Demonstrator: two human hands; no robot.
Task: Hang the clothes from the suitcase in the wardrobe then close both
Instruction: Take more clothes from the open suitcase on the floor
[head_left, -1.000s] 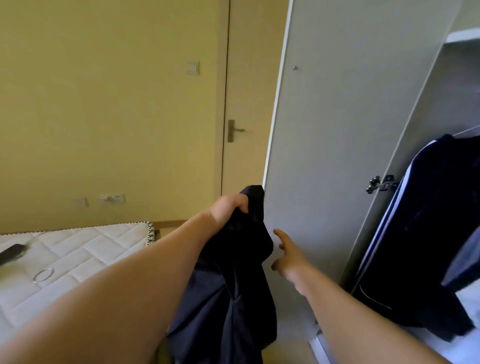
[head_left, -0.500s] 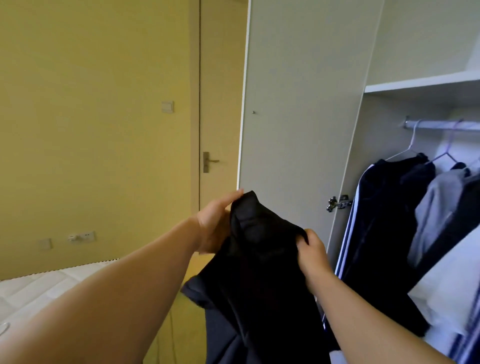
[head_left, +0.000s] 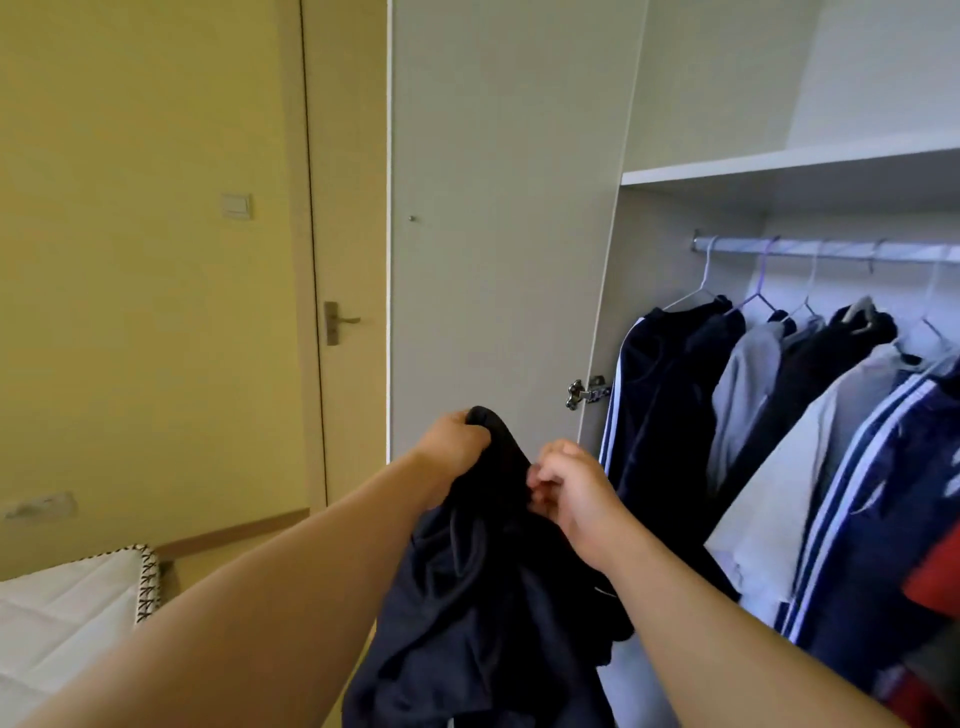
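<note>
Yellow-walled bedrm w/ open wardrobe (head_left: 878, 161): view has swung up to its rail (head_left: 826, 250), left hand (head_left: 454, 441) fisted on dark garment (head_left: 483, 613), right hand (head_left: 576, 493) now pinching it beside wardrobe door (head_left: 498, 234), so probably readying to hang.

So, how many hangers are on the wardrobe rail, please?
5, left to right along the rail: first white hanger, purple hanger, second white hanger, faint hook, third white hanger by the edge. More may be cut off.
</note>
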